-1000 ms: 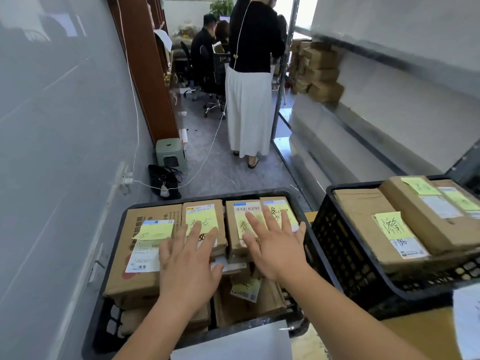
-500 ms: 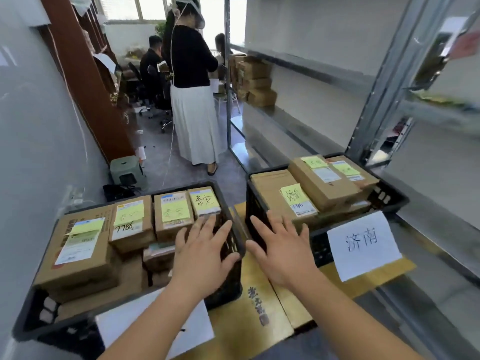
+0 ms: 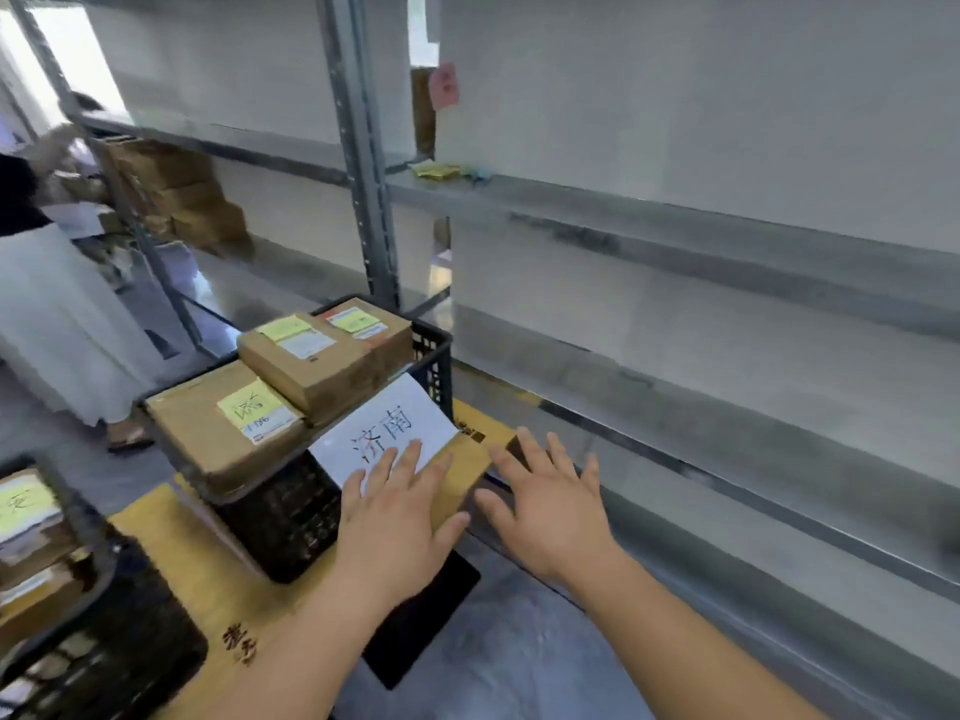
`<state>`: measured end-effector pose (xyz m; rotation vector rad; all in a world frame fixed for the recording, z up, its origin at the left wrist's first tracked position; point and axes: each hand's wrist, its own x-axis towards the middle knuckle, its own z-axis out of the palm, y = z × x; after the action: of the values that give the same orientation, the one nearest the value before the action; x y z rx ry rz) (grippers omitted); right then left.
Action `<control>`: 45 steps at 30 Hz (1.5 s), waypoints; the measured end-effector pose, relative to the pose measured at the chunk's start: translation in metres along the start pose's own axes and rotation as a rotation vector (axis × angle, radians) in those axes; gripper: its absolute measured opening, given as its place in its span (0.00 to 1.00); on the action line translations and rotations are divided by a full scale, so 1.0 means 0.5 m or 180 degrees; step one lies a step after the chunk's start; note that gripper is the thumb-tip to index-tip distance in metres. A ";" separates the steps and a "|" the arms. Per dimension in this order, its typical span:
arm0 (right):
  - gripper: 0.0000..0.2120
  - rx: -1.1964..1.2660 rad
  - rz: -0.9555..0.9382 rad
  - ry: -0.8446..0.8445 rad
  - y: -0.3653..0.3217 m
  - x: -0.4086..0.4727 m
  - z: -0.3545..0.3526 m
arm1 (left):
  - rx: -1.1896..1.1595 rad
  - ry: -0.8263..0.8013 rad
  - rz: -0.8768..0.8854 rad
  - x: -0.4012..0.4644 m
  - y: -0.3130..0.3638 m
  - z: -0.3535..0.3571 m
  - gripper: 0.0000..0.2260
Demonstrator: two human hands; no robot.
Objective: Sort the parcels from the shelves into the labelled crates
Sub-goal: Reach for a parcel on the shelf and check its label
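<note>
Reaching forward at lower centre, the left hand (image 3: 397, 532) and the right hand (image 3: 553, 504) are spread flat with straight fingers, holding nothing. Just beyond the left fingertips, a white paper sign with black characters (image 3: 384, 431) hangs on a black plastic lattice crate (image 3: 283, 517) filled with brown cardboard parcels with yellow notes (image 3: 223, 423). Farther back, grey metal shelves (image 3: 675, 226) fill the right; more brown boxes (image 3: 176, 194) sit upper left.
</note>
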<state>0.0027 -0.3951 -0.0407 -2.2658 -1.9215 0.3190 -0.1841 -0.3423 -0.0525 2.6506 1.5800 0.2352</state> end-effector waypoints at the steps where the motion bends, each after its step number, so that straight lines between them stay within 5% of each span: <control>1: 0.31 0.0023 0.0108 0.0024 0.037 -0.012 -0.009 | -0.0022 -0.0018 0.0131 0.017 0.036 0.006 0.32; 27: 0.32 0.0142 0.2878 0.0536 0.800 -0.192 -0.157 | -0.0450 -0.0806 0.2864 0.388 0.906 0.196 0.34; 35: 0.31 0.0282 0.3456 0.0690 1.002 -0.313 -0.193 | -0.0376 -0.0983 0.3233 0.377 1.143 0.223 0.35; 45: 0.33 0.0499 0.3325 0.0559 1.319 -0.378 -0.185 | -0.0197 -0.1383 0.2878 0.367 1.431 0.300 0.35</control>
<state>0.6262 -0.6888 -0.1062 -2.8368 -0.4690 0.3339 0.5479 -0.5175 -0.0969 2.8843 0.2023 -0.2527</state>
